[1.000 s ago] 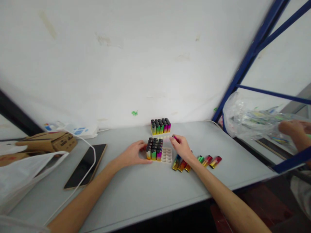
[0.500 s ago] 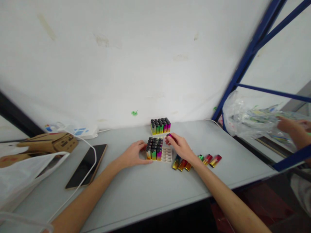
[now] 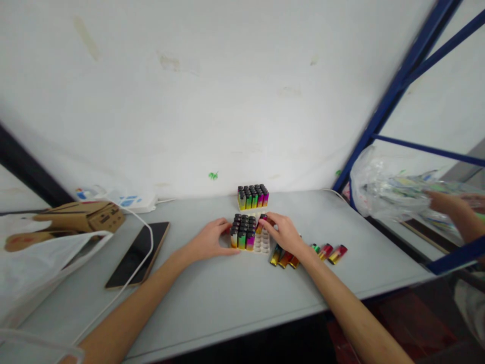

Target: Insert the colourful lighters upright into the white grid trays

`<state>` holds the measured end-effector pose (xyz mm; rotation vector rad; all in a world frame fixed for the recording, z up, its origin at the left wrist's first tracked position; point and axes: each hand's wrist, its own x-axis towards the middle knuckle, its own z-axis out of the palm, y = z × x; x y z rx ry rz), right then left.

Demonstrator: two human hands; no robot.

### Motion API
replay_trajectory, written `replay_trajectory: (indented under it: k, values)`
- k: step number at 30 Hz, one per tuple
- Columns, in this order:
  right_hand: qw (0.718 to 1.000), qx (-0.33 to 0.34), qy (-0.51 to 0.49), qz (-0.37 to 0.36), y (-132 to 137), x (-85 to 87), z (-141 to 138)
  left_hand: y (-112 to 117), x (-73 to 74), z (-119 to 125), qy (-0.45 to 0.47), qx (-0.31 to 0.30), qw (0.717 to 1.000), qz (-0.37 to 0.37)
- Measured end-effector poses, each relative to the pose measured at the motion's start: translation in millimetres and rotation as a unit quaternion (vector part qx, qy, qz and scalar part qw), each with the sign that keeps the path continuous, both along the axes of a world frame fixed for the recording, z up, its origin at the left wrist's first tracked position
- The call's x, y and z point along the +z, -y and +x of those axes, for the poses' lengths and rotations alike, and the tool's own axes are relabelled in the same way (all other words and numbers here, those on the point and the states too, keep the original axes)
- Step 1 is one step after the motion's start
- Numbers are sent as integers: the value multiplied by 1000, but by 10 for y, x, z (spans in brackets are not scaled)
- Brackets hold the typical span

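Observation:
A white tray (image 3: 262, 243) partly filled with upright multicoloured lighters (image 3: 243, 233) sits mid-table. My left hand (image 3: 209, 240) rests against the tray's left side, fingers curled on it. My right hand (image 3: 283, 233) pinches a single pink-red lighter (image 3: 261, 221) over the tray's far right corner, among the empty sockets. Several loose lighters (image 3: 326, 251) lie on the table to the right of my right wrist. A second, full tray of lighters (image 3: 252, 196) stands behind, near the wall.
A phone (image 3: 139, 253) with a white cable (image 3: 131, 275) lies at left, beside a cardboard box (image 3: 81, 217), a white plastic bag (image 3: 34, 268) and a power strip (image 3: 125, 202). Another person's hand (image 3: 447, 205) handles a clear bag (image 3: 382, 187) behind a blue frame (image 3: 394, 96) at right.
My right hand has carried the lighter leftward and down to the tray's far right corner. My left hand has stayed on the tray.

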<state>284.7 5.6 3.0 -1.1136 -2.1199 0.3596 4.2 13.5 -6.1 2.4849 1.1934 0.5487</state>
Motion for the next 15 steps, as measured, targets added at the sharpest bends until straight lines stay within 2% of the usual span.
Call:
replay_trajectory:
  k: [6,15]
  values:
    - [999,26,45,8,-16,0,69,-3,1,1,4,-2,1000,6]
    - [995,-2,100,21,-55,-49,111,-2,18,4,-1,1,1000,6]
